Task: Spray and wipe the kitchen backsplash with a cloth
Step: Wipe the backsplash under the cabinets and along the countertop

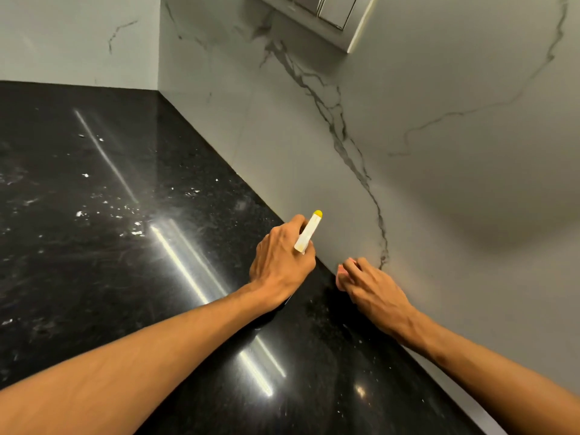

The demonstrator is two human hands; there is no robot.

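Note:
My left hand (281, 263) grips a spray bottle whose white head with a yellow nozzle (309, 230) sticks out above the knuckles and points at the wall. The bottle's body is hidden under that hand. The backsplash (439, 152) is white marble with grey veins and runs along the right. My right hand (368, 287) rests at the foot of the backsplash, fingers loosely bent, fingertips at the seam with the counter; nothing shows in it. No cloth is in view.
A glossy black stone countertop (125, 246) fills the left and lower part, with white crumbs and light streaks on it. The backsplash turns a corner at the back left. A metal-fronted cabinet underside (339, 14) hangs at the top.

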